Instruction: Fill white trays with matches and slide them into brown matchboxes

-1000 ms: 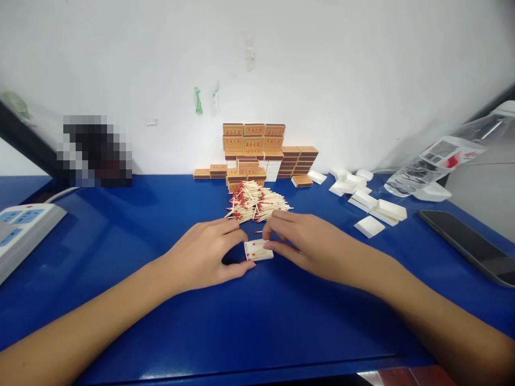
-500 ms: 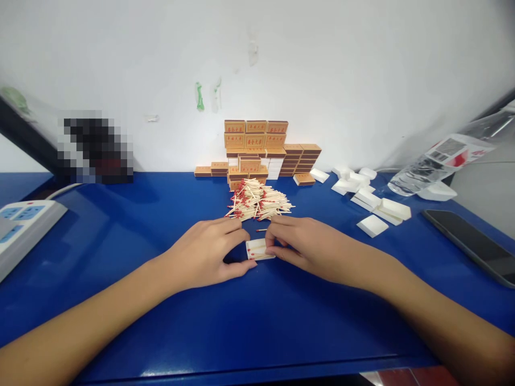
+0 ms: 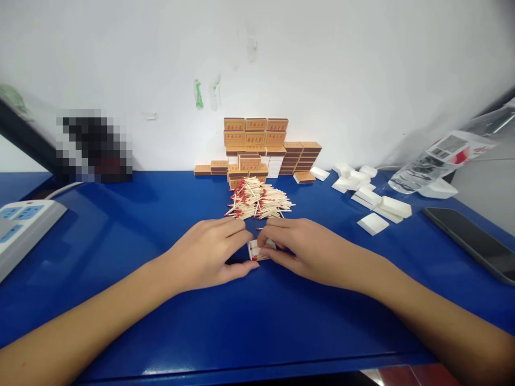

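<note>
A small white matchbox tray (image 3: 251,250) lies on the blue table with a few red-headed matches (image 3: 260,257) in it. My left hand (image 3: 211,254) holds the tray's left end between thumb and forefinger. Fingertips of my right hand (image 3: 295,249) are pinched together inside the tray on matches, and they hide much of its right half. Just beyond both hands rises a loose heap of matches (image 3: 261,199). One stray match (image 3: 259,229) lies between the heap and the tray, partly covered by my right hand.
Orange matchboxes (image 3: 255,138) are stacked against the wall. Several white trays (image 3: 373,224) lie scattered at right, near a plastic bottle (image 3: 426,161) and a black phone (image 3: 475,241). A power strip (image 3: 28,230) sits at the left edge.
My right hand has shifted slightly left, further over the tray. More matches now show along the tray's near side. My left hand has barely moved.
</note>
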Available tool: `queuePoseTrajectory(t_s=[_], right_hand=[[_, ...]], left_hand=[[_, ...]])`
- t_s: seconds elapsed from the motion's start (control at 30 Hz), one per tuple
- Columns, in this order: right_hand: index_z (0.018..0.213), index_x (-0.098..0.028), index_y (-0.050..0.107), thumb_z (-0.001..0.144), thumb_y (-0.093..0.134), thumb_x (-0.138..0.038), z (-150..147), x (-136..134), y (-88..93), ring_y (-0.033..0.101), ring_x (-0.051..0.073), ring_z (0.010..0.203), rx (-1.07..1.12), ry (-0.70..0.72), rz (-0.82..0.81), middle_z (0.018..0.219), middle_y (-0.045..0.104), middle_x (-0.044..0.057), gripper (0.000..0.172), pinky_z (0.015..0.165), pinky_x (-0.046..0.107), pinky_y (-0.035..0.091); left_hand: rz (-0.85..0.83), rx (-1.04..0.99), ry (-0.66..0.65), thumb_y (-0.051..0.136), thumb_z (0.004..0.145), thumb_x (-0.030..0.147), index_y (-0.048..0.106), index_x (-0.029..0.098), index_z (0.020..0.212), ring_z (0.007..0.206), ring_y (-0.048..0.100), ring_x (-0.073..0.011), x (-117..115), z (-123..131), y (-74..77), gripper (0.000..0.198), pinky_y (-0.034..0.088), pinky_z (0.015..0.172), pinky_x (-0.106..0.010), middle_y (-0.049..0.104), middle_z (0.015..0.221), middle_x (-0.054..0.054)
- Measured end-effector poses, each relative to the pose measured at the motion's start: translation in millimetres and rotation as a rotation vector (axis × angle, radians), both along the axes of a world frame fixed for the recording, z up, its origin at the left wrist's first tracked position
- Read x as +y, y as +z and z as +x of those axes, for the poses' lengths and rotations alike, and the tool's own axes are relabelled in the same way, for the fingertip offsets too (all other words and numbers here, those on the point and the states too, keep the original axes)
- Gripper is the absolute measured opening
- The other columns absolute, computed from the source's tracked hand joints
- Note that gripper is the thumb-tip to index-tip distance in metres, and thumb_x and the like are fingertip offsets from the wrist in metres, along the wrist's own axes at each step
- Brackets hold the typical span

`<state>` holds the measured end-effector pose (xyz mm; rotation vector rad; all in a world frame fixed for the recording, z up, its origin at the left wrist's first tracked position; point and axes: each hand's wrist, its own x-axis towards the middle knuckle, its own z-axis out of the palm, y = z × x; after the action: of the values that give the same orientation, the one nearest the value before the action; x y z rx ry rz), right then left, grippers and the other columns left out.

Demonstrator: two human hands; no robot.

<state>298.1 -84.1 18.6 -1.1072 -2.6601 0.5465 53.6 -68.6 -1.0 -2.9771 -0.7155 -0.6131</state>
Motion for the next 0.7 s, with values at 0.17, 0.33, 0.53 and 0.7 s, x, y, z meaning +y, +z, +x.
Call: queuePoseTrajectory(t_s=[0.17,0.33,0.53,0.7], right_hand=[[0.098,-0.019,0.068,0.105,0.056,-0.026,0,-2,2.2,0.065,0.018,0.08,0.015,0.011,-0.004,0.096,0.074,0.006,0.016,0.073,0.031,0.045],[0.094,-0.019,0.07,0.102,0.058,-0.021,3,1,3.6,0.062,0.015,0.074,0.025,-0.002,-0.006,0.088,0.072,0.003,0.015,0.069,0.029,0.041],[0.095,-0.02,0.071,0.096,0.063,-0.021,15,21,-2.1,0.054,0.014,0.067,0.043,-0.223,0.099,0.076,0.062,0.0,0.008,0.063,0.027,0.034],[0.089,-0.019,0.066,0.098,0.062,-0.023,20,31,-8.1,0.052,0.014,0.068,-0.035,-0.221,0.008,0.078,0.062,0.001,0.011,0.063,0.028,0.034]], left_hand=[[-0.014,0.002,0.02,0.062,0.101,0.039,0.067,0.016,0.103,0.079,0.064,-0.0186,1,-1,0.4,0.023,0.049,0.067,-0.032,0.067,0.089,-0.003],[-0.024,0.0,0.034,0.063,0.1,0.04,0.068,0.016,0.105,0.08,0.065,-0.019,2,-2,-1.4,0.025,0.05,0.069,-0.033,0.068,0.09,-0.004],[-0.113,0.022,0.049,0.064,0.099,0.043,0.07,0.018,0.103,0.076,0.064,-0.0178,1,0,-0.3,0.026,0.048,0.066,-0.031,0.067,0.085,-0.003],[-0.118,0.03,0.062,0.066,0.098,0.043,0.072,0.017,0.104,0.076,0.064,-0.0185,1,-1,-0.8,0.027,0.047,0.066,-0.032,0.067,0.085,-0.003]])
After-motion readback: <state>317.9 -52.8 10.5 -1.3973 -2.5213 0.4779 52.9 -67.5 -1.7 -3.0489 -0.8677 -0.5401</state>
